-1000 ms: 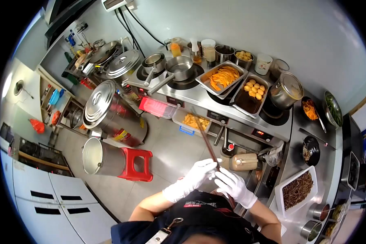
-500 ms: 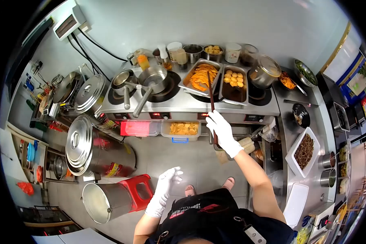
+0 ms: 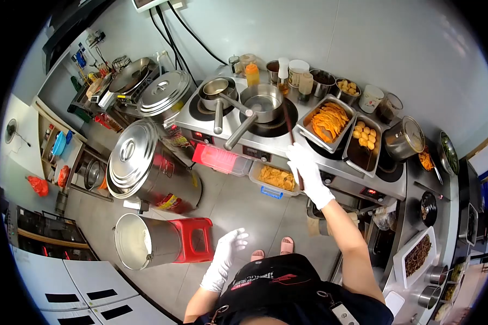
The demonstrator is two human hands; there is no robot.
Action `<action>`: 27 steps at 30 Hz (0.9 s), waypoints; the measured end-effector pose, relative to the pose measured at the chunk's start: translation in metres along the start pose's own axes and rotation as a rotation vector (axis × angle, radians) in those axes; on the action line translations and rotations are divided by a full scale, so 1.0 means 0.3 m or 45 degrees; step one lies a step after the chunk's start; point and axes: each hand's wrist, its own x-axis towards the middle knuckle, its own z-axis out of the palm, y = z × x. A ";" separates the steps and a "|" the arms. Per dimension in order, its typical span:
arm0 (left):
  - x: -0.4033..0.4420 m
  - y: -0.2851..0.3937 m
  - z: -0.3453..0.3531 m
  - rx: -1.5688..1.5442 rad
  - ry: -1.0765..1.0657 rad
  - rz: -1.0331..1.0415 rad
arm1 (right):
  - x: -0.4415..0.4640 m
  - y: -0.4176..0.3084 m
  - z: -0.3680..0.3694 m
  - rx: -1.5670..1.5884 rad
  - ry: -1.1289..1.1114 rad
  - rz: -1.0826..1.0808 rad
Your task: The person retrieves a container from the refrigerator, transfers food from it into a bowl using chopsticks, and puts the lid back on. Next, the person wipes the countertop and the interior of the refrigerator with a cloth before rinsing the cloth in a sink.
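Right hand: A white-gloved right hand (image 3: 309, 176) closes around long, dark chopsticks (image 3: 289, 127) above the near edge of the stove (image 3: 279, 145), their far ends by the saucepan (image 3: 261, 103); contact cannot be told.
Left hand: The gloved left hand (image 3: 225, 254), fingers loosely parted, holds nothing visible over the floor (image 3: 222, 200).
Chopstick control: A steady grip, with the tips kept together, would likely suit the narrow approach.
Saucepan and tray: The chopsticks reach between the saucepan at left and a metal tray (image 3: 315, 140) of orange strips (image 3: 331, 122) at right, both rims worth clearing.
Saucepan handle: It juts past the stove's near edge, a likely snag for a sleeve.
Open room: Bare floor separates the red stool (image 3: 194, 241) from the stove.
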 end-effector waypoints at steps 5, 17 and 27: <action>0.023 -0.038 0.051 -0.139 0.053 0.037 | 0.254 0.102 -0.030 -1.484 -0.349 -1.008; 0.176 0.037 -0.087 -0.193 0.122 -0.039 | 0.782 0.421 0.002 -2.216 -0.291 -1.204; 0.411 0.350 -0.108 0.008 0.051 -0.053 | 0.845 0.434 0.029 -1.978 -0.231 -1.121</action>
